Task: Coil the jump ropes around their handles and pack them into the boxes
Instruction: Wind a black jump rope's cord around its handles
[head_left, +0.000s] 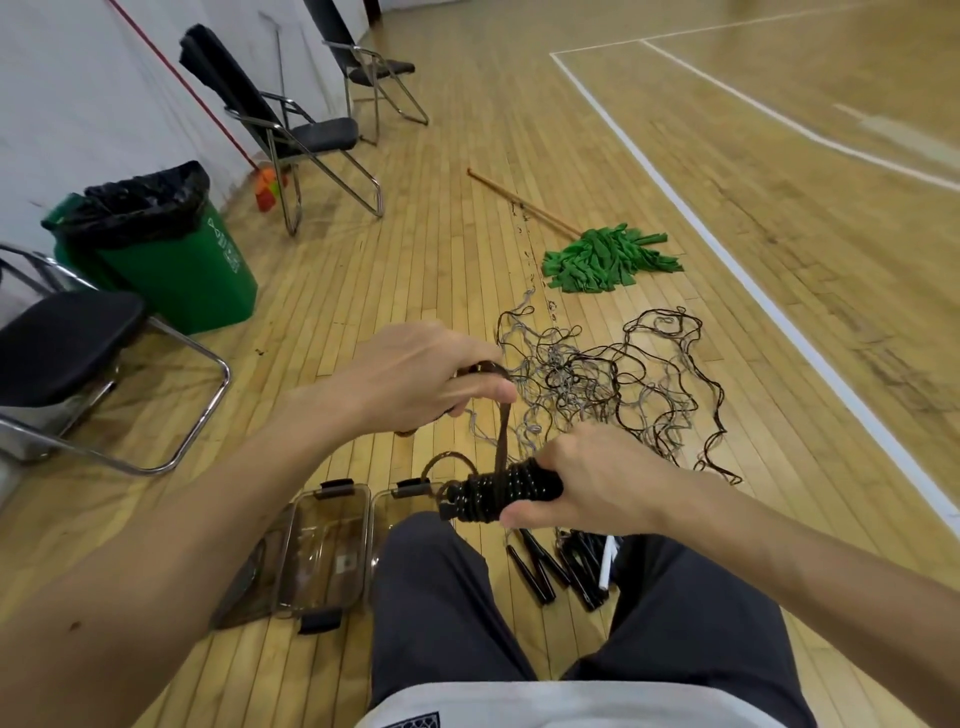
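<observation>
- Two hands were at work above the floor. The right hand gripped a coil, its fingers wrapped over the coil's right end and its thumb underneath.
- The coil, black rope wound on handles, lay with its long axis roughly left to right. Its free end pointed left, toward the boxes, and its right end was hidden in the palm.
- One strand rose from the middle of the coil to the left hand, whose fingers were curled round it. The strand was blurred.
- Beyond the hands, a tangle of loose ropes lay spread on the floor. Single ropes could not be told apart.
- Loose handles lay between the legs, partly covered by the right wrist.
- Both boxes sat on the floor left of the knee, which hid most of one. Whether their lids were on was hard to make out.
</observation>
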